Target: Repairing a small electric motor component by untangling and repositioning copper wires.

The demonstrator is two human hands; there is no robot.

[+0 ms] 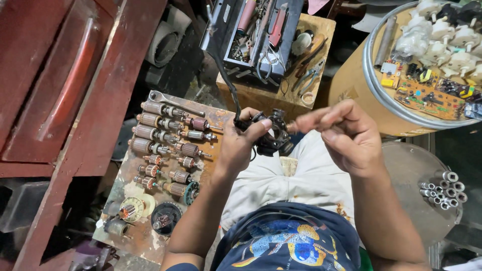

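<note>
My left hand (240,143) grips a black motor housing (273,131) with a black cable (224,75) running up from it. It is held over my lap. My right hand (341,131) is raised just to the right of the housing, thumb and fingers pinched together at its edge; what they pinch is too small to tell.
A board (145,236) at my left carries several copper-wound motor armatures (150,133) and a wrench (173,103). An open toolbox (256,30) sits on a wooden crate ahead. A drum (361,80) at right holds circuit boards and white parts. Short metal tubes (444,188) lie lower right.
</note>
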